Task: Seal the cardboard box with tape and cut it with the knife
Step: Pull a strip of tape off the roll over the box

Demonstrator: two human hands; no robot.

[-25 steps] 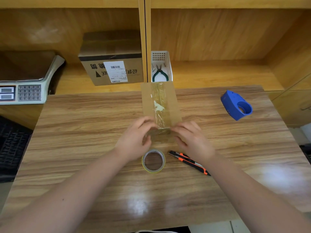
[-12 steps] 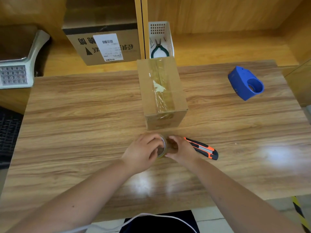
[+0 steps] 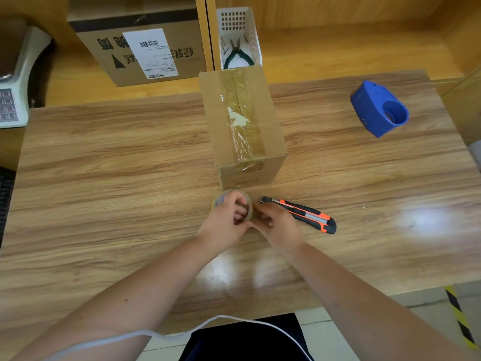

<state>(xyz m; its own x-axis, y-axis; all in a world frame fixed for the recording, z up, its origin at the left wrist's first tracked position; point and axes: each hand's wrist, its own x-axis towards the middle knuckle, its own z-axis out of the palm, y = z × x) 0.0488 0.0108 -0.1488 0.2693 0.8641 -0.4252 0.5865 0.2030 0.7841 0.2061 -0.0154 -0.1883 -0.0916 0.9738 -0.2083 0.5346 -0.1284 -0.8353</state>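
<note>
A small cardboard box (image 3: pixel 268 121) stands in the middle of the table, with a strip of clear tape running down its top seam and over the near edge. Just in front of it, my left hand (image 3: pixel 223 222) grips the roll of clear tape (image 3: pixel 222 198), fingers through its core. My right hand (image 3: pixel 278 224) touches the roll's right side, fingertips pinched at its rim. The orange and black utility knife (image 3: pixel 303 214) lies flat on the table immediately right of my right hand, untouched.
A blue tape dispenser (image 3: pixel 378 109) lies at the far right of the wooden table (image 3: pixel 104 165). Behind the table a shelf holds a larger labelled cardboard box (image 3: pixel 140 48), a white basket with pliers (image 3: pixel 238 35) and a scale (image 3: pixel 13 79) at the left.
Both hands have left the near end of the box and closed on the tape roll in front of it. The camera has tilted downward.
</note>
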